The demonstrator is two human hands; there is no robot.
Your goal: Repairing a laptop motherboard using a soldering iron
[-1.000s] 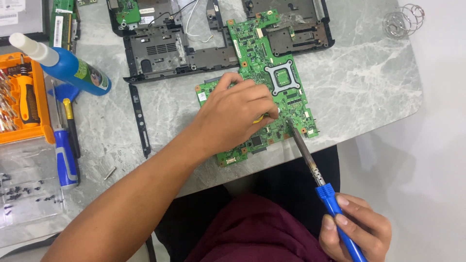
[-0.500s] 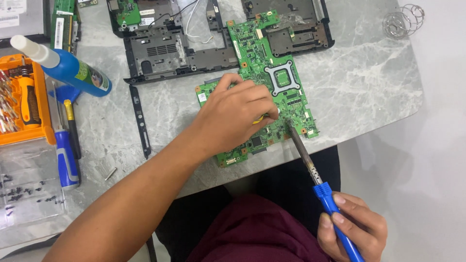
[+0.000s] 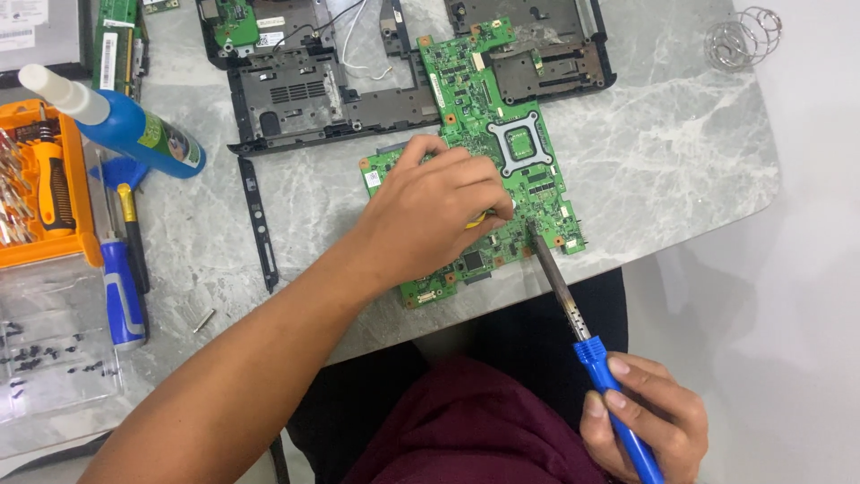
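Overhead, head view: green circuit board [image 3: 488, 152] lies flat on the grey marble table [image 3: 663, 170], near its front edge, its upper end just beside the black laptop chassis [image 3: 331, 99]. Left hand [image 3: 430, 211] rests on the board's lower half, fingers curled down over a small yellow part that is mostly hidden. Right hand [image 3: 640, 421] is closed around the blue handle of a soldering iron [image 3: 573, 314]; its dark shaft slants up-left, tip on the board just beside the left fingertips. To the left: blue bottle [image 3: 134, 130] lying on its side, orange tool tray [image 3: 45, 188], blue-handled screwdriver [image 3: 121, 287]. Wire coil stand [image 3: 742, 38] at the far right corner.
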